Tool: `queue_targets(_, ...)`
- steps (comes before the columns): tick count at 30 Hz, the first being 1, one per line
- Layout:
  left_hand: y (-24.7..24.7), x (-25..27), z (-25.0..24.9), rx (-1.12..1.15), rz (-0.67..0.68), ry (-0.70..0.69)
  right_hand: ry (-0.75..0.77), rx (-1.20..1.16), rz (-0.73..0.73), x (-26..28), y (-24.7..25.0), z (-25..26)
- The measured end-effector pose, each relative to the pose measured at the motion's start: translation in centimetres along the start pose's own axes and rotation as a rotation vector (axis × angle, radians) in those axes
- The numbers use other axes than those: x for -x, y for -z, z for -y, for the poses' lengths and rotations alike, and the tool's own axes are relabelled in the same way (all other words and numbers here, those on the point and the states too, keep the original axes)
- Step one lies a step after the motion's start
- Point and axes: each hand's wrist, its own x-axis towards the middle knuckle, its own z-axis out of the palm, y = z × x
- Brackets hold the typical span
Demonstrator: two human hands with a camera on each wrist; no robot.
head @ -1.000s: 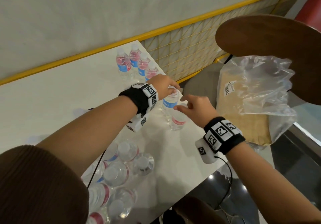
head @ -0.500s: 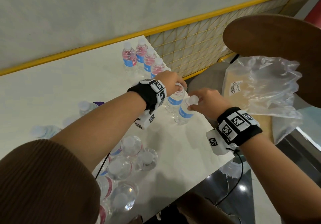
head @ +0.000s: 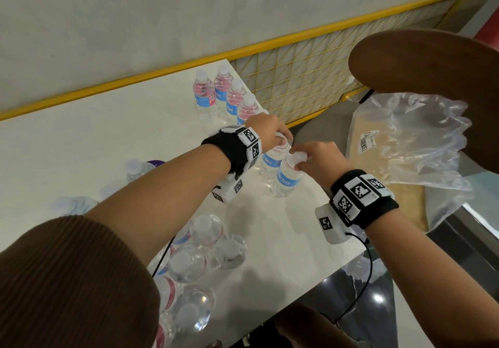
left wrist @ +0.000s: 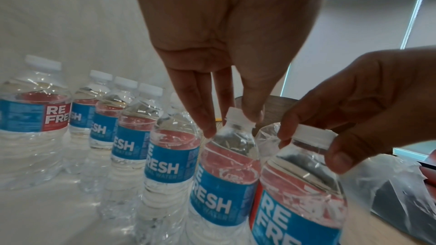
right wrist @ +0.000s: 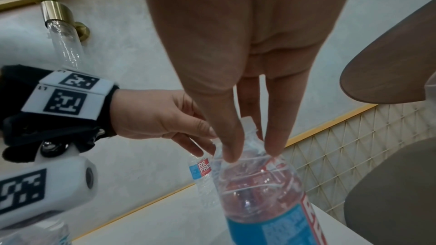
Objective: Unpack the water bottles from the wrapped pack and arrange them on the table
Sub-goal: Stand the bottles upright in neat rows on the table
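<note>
The landmark here is the row of upright bottles (head: 224, 96) running along the table (head: 108, 142) edge by the yellow mesh railing (head: 310, 83). At the near end of that row the left hand (head: 266, 131) pinches the neck of one bottle (head: 271, 158) with fingertips (left wrist: 207, 128) pressed on its cap and shoulder, while the right hand (head: 318, 158) pinches the cap of the next bottle (head: 287, 177) just nearer than it, the two labels touching. The risk, in all likelihood, lies in that thin grip up high — both bottles are soft, full and close to the table edge on the railing side, so a sideways nudge on release could tip one into the row and topple its neighbours, or send it off toward the plastic wrap (head: 410, 153) on the chair. Compared with a second ago, the right hand's bottle has gone from lying low and tilted beside the left hand's bottle to standing upright against it — and the right hand has shifted onto its cap. More bottles (head: 194, 256) still wait well short of the row, near the person's body.
</note>
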Motion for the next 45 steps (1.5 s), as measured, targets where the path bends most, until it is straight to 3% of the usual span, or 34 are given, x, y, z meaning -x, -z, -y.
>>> queue_targets(7, 1.1, 1.2, -0.1, 0.093, 0.048, 0.045, 0.008, 0.056, -0.005, 0.2, -0.4, -0.2)
queue_targets(10, 2.6, 3.9, 0.1, 0.106, 0.016, 0.033, 0.085, 0.040, -0.209, 1.9, -0.6, -0.1)
queue_targets(12, 3.3, 6.5, 1.0, 0.053, 0.095, 0.048, 0.199, -0.062, -0.277, 3.7, -0.6, 1.1)
queue_targets(17, 3.4, 13.3, 2.6, -0.152, 0.515, 0.107, 0.349, -0.177, 0.170, 8.0, -2.8, 5.9)
queue_targets(21, 2.7, 15.9, 3.4, -0.201, 0.623, 0.113, 0.352, -0.087, 0.369, 9.8, -5.2, 8.1)
queue_targets(30, 1.8, 16.7, 3.3, -0.308, 0.571, 0.001, 0.267, 0.046, 0.280, 12.1, -6.2, 10.2)
queue_targets(35, 1.7, 15.0, 2.8, -0.406, 0.450, -0.072, 0.194, 0.037, 0.198, 11.6, -6.1, 10.2)
queue_targets(45, 4.8, 7.1, 6.1, -0.408, 0.316, 0.124, 0.099, 0.099, 0.154, 1.9, -3.8, 10.1)
